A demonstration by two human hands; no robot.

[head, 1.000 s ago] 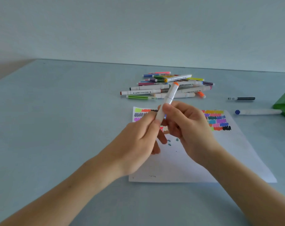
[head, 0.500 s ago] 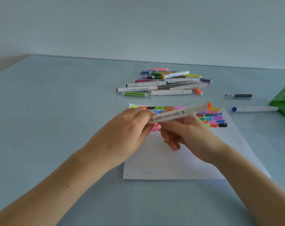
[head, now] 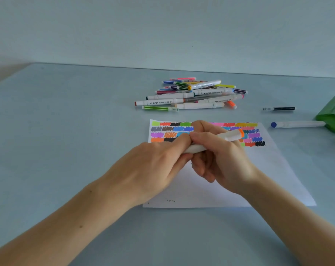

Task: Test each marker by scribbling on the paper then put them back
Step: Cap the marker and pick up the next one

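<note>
The left hand comes in from the lower left, and its fingers pinch the near, lower end of a white marker above the paper. The marker lies tilted, with its orange-tipped end up and to the right, clear of the sheet. The right hand meets the left at the middle of the barrel; its thumb and forefinger curl round the marker, and the other fingers fold beneath it. Both hands touch each other at the fingertips.

The paper lies flat on the table, with rows of coloured scribbles across its far edge, partly hidden by the hands. A few small dark specks sit near its near left corner.

Beyond the paper is a pile of markers, thick white ones mixed with thin striped ones, lying across each other. To the right of the pile, well apart, lies a thin black pen. Nearer and further right is a white marker with a blue cap, whose far end touches a green holder at the right edge of view.
</note>
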